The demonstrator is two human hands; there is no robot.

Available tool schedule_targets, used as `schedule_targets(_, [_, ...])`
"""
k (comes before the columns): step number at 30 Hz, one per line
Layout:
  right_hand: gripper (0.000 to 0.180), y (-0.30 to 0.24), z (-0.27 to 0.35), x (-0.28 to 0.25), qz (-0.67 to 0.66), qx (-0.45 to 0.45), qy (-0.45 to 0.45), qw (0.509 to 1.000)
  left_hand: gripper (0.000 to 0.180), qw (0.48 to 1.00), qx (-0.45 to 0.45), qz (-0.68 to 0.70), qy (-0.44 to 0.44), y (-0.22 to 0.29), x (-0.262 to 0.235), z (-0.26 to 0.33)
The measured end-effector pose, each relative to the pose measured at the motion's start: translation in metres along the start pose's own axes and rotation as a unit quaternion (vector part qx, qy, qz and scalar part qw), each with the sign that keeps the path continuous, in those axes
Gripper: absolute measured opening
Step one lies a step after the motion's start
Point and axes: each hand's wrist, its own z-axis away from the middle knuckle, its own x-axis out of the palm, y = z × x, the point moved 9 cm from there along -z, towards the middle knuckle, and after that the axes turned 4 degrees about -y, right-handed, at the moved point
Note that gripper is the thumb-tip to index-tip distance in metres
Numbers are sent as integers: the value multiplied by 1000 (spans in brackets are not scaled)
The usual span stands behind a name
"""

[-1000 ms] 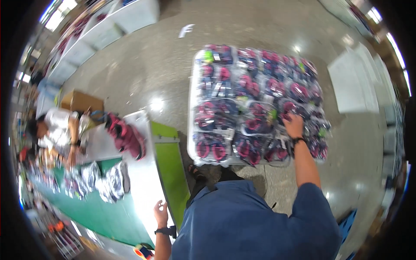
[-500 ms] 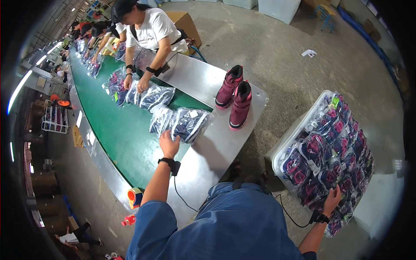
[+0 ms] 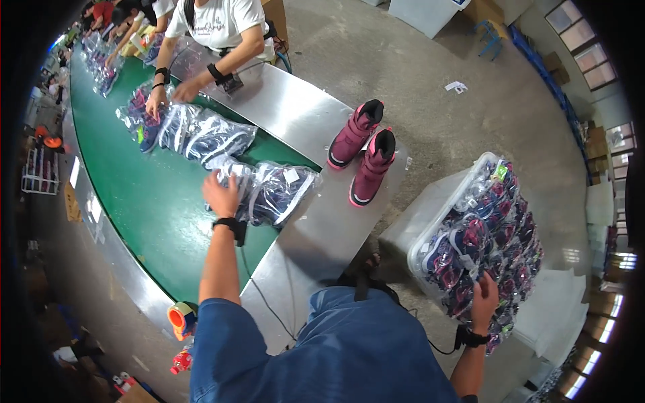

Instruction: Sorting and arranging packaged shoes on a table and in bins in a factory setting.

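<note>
My left hand (image 3: 220, 195) is at the near left edge of a clear bag of navy shoes (image 3: 279, 195), thumb and fingers apart, fingertips touching the plastic. That bag lies at the end of the green conveyor belt (image 3: 161, 208), partly over the metal table. More bagged navy shoes (image 3: 215, 138) lie just beyond it. To my right, my right hand (image 3: 484, 302) rests with loosely extended fingers on bagged navy and pink shoes (image 3: 463, 242) heaped in a white plastic bin (image 3: 430, 225). What lies under its fingertips is partly hidden.
A pair of maroon ankle boots (image 3: 366, 168) stands on the metal table (image 3: 302, 258). Across the belt, a co-worker's hands (image 3: 181, 91) are over bagged shoes. A tape dispenser (image 3: 180, 319) and a red-capped bottle (image 3: 180, 363) are at lower left. Cables run from both my wrists.
The view has shifted, turning toward the right. My left hand has moved left along the bagged shoes. My right hand stays at the bin, with its fingers more upright. The co-worker's hands have moved apart.
</note>
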Motion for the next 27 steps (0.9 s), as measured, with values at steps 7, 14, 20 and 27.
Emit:
schedule_targets(7, [37, -229, -79, 167, -54, -255, -251, 932, 107, 958, -139, 38, -249, -146, 36, 19])
schedule_targets(14, [53, -332, -112, 423, -27, -388, -365, 846, 66, 879, -164, 436, -103, -107, -16, 131])
schedule_targets(20, [105, -381, -108, 530, 72, -423, -409, 805, 57, 963, -87, 252, -35, -87, -102, 266])
schedule_targets(27, [120, -383, -84, 547, 195, -367, -414, 810, 57, 798, -333, 473, -171, -150, -113, 390])
